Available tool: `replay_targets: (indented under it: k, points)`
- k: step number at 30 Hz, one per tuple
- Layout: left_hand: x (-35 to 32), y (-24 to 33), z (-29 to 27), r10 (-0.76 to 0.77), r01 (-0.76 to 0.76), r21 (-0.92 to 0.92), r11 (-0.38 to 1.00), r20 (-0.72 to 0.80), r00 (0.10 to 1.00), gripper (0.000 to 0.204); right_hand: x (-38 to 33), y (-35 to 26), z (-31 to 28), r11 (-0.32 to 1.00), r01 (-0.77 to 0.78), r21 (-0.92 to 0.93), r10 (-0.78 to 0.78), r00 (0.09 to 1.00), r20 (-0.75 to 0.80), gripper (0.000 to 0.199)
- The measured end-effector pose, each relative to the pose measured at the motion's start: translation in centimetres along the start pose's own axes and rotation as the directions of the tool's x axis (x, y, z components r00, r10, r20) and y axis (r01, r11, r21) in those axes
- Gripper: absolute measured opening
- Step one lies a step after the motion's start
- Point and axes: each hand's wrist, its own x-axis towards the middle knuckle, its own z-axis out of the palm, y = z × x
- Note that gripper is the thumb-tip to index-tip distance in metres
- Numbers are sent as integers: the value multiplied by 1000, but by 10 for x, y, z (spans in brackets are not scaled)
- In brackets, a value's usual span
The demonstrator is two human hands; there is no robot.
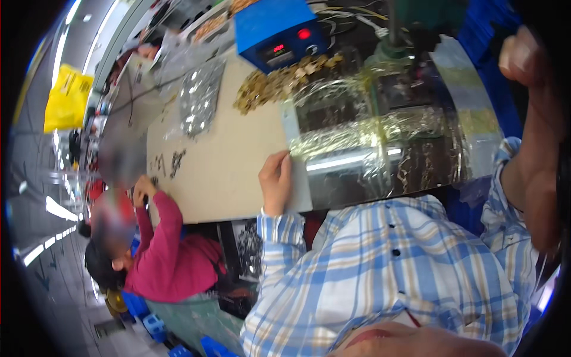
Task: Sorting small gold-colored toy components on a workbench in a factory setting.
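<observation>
From my remote seat I see room for the left hand (276, 182) to pass over the beige board (238, 160), with the pile of brassy pieces (262, 89) and blue box (276, 33) blocking the far side and the green stand (389, 53) the right.

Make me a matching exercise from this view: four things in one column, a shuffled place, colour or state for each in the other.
Column one:
1. Wearer's left hand
2. Wearer's right hand
3. Control box
4. Heap of small pieces

Column two:
A. Blue, with a lit red display
B. Near the right edge of the tan board
C. Gold-coloured
D. Raised at the picture's right rim

Pairs: 1-B, 2-D, 3-A, 4-C
</observation>
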Motion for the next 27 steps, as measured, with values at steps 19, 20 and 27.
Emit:
replay_targets:
  k: [19,20,27]
  points:
    - [111,-249,-229,-200,788,383,482,-827,525,66,-83,66,270,879,-356,-316,476,637,606,59]
    - [123,-252,-234,-255,819,353,453,-829,498,67,-82,68,269,887,-327,-327,463,632,622,58]
    - [158,-269,-258,-308,714,480,510,-673,673,56,-92,74,275,879,-218,-423,452,661,599,46]
